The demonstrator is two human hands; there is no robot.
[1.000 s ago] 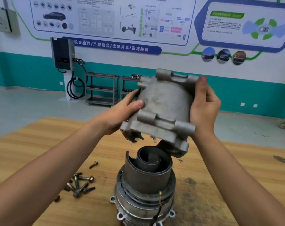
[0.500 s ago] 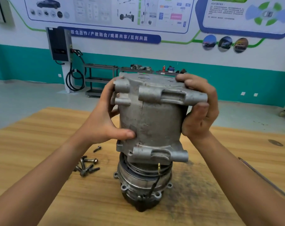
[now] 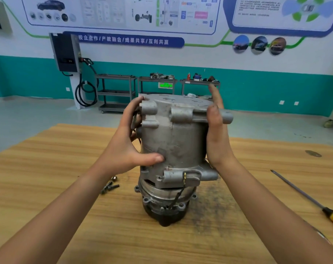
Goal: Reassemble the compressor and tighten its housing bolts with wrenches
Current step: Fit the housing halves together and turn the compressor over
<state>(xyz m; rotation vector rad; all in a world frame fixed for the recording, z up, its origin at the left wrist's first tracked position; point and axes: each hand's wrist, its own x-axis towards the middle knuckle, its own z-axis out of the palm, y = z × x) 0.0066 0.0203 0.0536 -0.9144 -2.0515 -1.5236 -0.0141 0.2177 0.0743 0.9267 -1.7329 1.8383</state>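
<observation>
The grey cast housing [image 3: 179,138] stands upright over the compressor base [image 3: 162,202] in the middle of the wooden table [image 3: 47,168]. A gap shows between the housing's lower flange and the base's ringed flange, with a thin black wire hanging down the front. My left hand [image 3: 129,147] grips the housing's left side, thumb across the front. My right hand [image 3: 217,130] presses flat against its right side, fingers straight and pointing up. Several loose bolts [image 3: 110,185] lie on the table left of the base.
A screwdriver [image 3: 303,195] with a yellow handle lies on the table at the right. A dark oily smear marks the wood right of the base. Metal shelving carts [image 3: 116,92] and a wall charger [image 3: 66,52] stand far behind the table.
The housing came down from the air over the inner core and now sits lower on the base. My right hand's fingers went from curled over the top to straight.
</observation>
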